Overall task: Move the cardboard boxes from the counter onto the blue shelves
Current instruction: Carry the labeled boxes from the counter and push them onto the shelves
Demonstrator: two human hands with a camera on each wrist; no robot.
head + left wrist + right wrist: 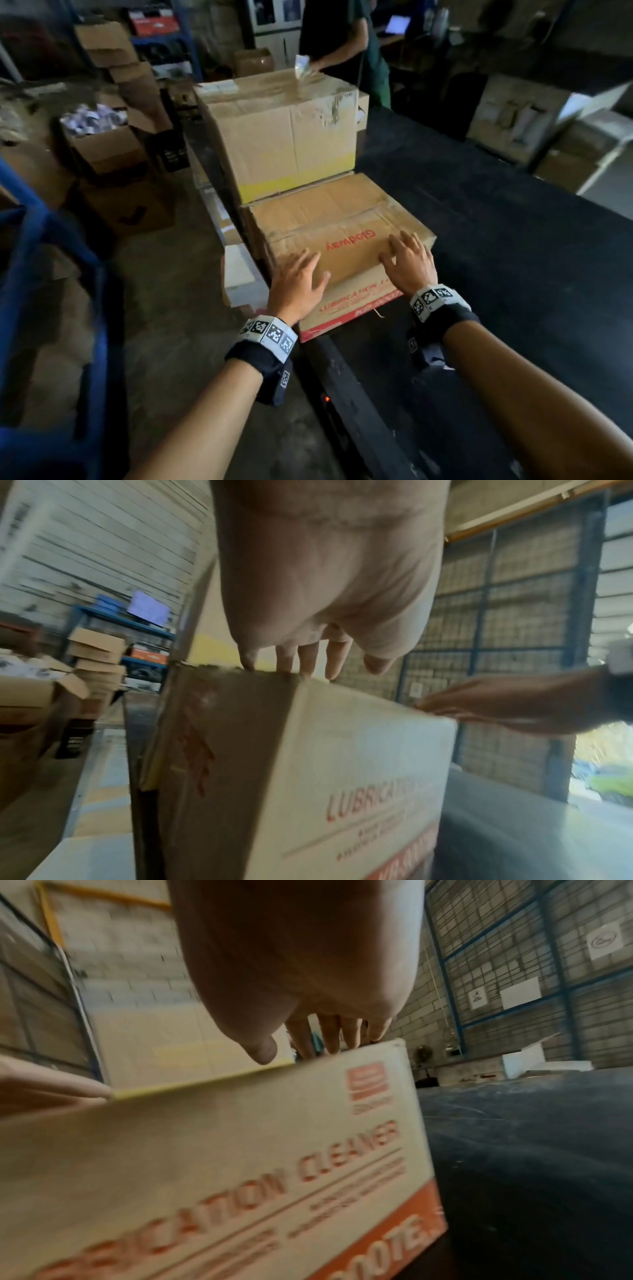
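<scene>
Resting with fingers straight on the flat brown red-lettered cardboard box [337, 236], left hand [296, 286] and right hand [409, 262] gripped nothing above the dark black counter [496, 219] amid warehouse cartons

The cardboard box [339, 236] reads "Glodway" on top and "LUBRICATION CLEANER" on its front.

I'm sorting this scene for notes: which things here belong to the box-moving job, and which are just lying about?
Job:
- near box, both hands flat on top
- tall box behind it
- black counter
- blue shelf frame

Lying about:
- open carton on floor
- stacked boxes
</scene>
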